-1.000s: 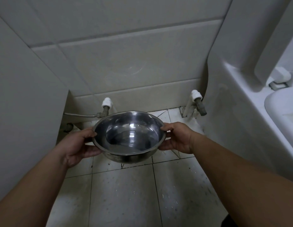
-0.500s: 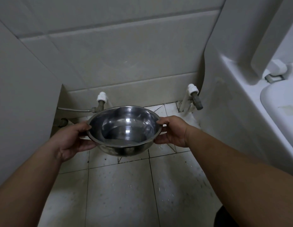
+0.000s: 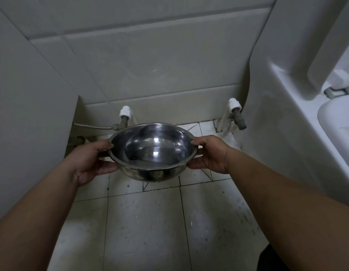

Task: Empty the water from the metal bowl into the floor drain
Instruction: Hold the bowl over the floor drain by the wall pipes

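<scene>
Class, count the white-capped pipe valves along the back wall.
2: one valve behind the metal bowl's left rim, another right, beside the white fixture. The bowl may hide more.

Only one view is looking on — a wide-angle camera worn on the person's head, facing forward and steeply down. It is taking in both forearms reaching away from the bottom corners, with the left hand (image 3: 87,163) and right hand (image 3: 210,153) sitting near mid-frame, close below the lens. The tiled floor (image 3: 146,222) is filling the lower half, the tiled wall (image 3: 160,65) is rising across the top, and straight tile lines are bowing toward the edges — no second view is sharing any of this.
</scene>
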A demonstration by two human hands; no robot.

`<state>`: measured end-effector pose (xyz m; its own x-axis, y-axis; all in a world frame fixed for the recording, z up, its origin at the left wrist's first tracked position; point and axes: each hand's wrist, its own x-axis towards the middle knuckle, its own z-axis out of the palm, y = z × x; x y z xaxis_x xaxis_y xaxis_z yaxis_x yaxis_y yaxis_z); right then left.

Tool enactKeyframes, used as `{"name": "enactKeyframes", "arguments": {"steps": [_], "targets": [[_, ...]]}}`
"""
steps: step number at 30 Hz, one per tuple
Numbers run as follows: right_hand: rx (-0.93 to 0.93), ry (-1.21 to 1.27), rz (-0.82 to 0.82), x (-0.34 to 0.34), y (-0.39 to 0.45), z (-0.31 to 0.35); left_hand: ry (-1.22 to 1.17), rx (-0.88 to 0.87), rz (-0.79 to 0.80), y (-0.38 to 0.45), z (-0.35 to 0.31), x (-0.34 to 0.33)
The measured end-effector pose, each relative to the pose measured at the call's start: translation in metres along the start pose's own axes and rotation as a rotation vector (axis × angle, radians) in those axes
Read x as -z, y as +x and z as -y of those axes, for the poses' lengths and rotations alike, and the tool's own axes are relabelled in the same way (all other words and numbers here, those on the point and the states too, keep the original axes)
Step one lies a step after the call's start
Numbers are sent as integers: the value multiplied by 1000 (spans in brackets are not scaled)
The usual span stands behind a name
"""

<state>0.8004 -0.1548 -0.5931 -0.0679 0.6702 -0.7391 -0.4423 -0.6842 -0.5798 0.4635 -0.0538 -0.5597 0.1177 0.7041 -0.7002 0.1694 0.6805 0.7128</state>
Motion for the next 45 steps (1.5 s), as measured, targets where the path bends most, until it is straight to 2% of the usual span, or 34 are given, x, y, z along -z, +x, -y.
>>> {"name": "enactKeyframes", "arguments": {"steps": [45], "targets": [[5, -37, -3, -3, -1, 2, 32, -49, -10, -10, -6, -2]]}}
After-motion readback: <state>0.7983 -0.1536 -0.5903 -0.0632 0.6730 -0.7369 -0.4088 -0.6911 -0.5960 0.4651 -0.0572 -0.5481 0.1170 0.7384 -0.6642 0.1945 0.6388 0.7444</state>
